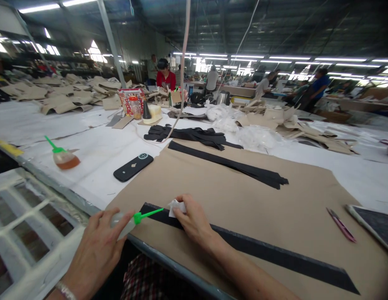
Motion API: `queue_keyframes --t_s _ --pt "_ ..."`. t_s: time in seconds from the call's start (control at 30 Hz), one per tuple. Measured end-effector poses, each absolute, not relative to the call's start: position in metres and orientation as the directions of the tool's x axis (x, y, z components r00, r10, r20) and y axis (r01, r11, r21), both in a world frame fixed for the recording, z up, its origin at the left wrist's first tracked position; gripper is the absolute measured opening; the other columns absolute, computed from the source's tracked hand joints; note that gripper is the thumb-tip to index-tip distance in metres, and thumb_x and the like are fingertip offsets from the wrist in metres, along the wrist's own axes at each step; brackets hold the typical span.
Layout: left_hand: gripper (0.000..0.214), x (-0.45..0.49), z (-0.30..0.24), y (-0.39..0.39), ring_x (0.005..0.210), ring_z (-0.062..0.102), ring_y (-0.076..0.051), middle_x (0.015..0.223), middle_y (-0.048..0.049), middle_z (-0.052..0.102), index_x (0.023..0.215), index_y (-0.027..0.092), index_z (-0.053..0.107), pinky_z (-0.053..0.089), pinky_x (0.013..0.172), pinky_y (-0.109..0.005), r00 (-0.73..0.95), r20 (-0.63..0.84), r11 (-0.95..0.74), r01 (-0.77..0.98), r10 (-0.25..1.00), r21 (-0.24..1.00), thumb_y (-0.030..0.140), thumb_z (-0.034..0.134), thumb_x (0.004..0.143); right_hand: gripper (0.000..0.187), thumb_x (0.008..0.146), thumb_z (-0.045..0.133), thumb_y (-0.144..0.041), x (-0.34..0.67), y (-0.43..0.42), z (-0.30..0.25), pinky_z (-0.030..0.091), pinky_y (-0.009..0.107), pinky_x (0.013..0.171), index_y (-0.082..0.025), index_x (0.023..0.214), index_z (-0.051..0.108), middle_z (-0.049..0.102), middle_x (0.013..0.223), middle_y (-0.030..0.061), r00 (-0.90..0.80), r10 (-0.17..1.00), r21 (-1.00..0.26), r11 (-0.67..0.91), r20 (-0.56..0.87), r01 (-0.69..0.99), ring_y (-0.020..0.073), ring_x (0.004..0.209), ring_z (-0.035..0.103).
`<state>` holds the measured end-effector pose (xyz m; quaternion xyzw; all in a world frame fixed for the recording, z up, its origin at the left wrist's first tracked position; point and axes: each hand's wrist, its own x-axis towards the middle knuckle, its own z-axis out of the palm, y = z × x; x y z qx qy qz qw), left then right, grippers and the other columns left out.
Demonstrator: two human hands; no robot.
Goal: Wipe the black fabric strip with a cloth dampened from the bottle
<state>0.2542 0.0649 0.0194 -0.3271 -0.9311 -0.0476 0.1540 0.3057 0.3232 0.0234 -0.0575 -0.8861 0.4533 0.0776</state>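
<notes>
My left hand (101,239) is wrapped round a clear squeeze bottle (126,225) with a green nozzle that points right. The nozzle tip reaches over the left end of a long black strip (259,246), close to my right hand. In my right hand (194,216) a folded white cloth or tissue (175,207) is pinched between thumb and fingers, just above that strip. Under the strip lies a large brown sheet (231,196) at the table's near edge. Several more black strips (225,162) lie overlapped farther up the sheet.
A second squeeze bottle (65,158) with amber liquid and a black phone (133,167) lie on the left. Pink-handled snips (341,225) rest on the right, beside a dark framed panel (375,223). Behind are piled black strips (187,134), clear plastic (256,137) and people.
</notes>
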Motion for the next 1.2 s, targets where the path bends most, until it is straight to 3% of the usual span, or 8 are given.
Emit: queue_keyframes --t_s 0.2,0.57,0.7,0.83,0.9,1.03,1.2 --pt "0.047 0.254 0.021 0.071 0.105 0.044 -0.033 0.116 -0.0140 0.052 0.122 0.028 0.062 0.046 0.089 -0.048 -0.757 0.304 0.809 0.579 0.579 -0.099 0.015 0.046 0.079 0.009 0.085 0.052 -0.015 0.303 0.314 0.018 0.040 0.032 0.083 -0.018 0.092 0.057 0.059 0.093 0.0047 -0.980 0.105 -0.758 0.649 0.170 -0.062 0.0181 0.090 0.051" --pt "0.055 0.258 0.028 0.080 0.110 0.042 -0.035 0.120 -0.0148 0.050 0.123 0.032 0.060 0.046 0.084 -0.046 -0.783 0.259 0.825 0.539 0.566 -0.171 0.006 0.046 0.077 0.007 0.086 0.054 -0.015 0.298 0.307 0.008 0.039 0.031 0.080 -0.017 0.091 0.059 0.060 0.091 0.0053 -0.981 0.070 -0.685 0.724 0.184 -0.077 0.0195 0.090 0.048" --pt "0.054 0.255 0.030 0.076 0.110 0.042 -0.034 0.120 -0.0136 0.050 0.123 0.032 0.060 0.046 0.085 -0.046 -0.799 0.271 0.842 0.525 0.537 -0.123 0.008 0.045 0.078 0.008 0.086 0.053 -0.015 0.297 0.308 0.013 0.039 0.032 0.081 -0.017 0.091 0.059 0.059 0.092 0.0062 -0.979 0.087 -0.688 0.723 0.186 -0.066 0.0199 0.090 0.050" --pt "0.046 0.254 0.034 0.070 0.104 0.044 -0.031 0.114 -0.0125 0.052 0.121 0.027 0.061 0.045 0.090 -0.048 -0.790 0.307 0.826 0.563 0.531 0.021 0.017 0.046 0.079 0.013 0.086 0.051 -0.016 0.293 0.312 0.026 0.039 0.031 0.081 -0.018 0.096 0.059 0.060 0.094 0.0055 -0.970 0.149 -0.718 0.695 0.191 -0.034 0.0185 0.089 0.053" --pt "0.043 0.257 0.036 0.070 0.103 0.044 -0.030 0.112 -0.0115 0.053 0.120 0.026 0.062 0.044 0.093 -0.049 -0.773 0.346 0.802 0.591 0.532 0.087 0.021 0.046 0.080 0.015 0.086 0.050 -0.020 0.291 0.313 0.031 0.039 0.029 0.073 -0.019 0.097 0.059 0.060 0.086 0.0030 -0.977 0.177 -0.789 0.614 0.115 0.018 0.0161 0.079 0.054" --pt "0.044 0.266 0.041 0.078 0.105 0.044 -0.029 0.114 -0.0099 0.052 0.122 0.028 0.059 0.043 0.095 -0.049 -0.758 0.380 0.778 0.613 0.530 0.138 0.021 0.046 0.081 0.021 0.084 0.045 -0.029 0.289 0.309 0.034 0.035 0.023 0.052 -0.020 0.100 0.056 0.050 0.062 -0.0027 -0.974 0.101 -0.947 0.234 -0.203 0.221 0.0125 0.053 0.048" --pt "0.045 0.271 0.044 0.085 0.105 0.043 -0.031 0.114 -0.0113 0.051 0.120 0.026 0.061 0.044 0.092 -0.051 -0.735 0.399 0.775 0.625 0.548 0.088 0.017 0.046 0.078 0.022 0.068 0.043 -0.023 0.302 0.310 0.040 0.032 0.019 0.051 -0.018 0.087 0.052 0.046 0.068 -0.0021 -0.975 -0.057 -0.970 -0.101 -0.215 0.220 0.0092 0.056 0.040"
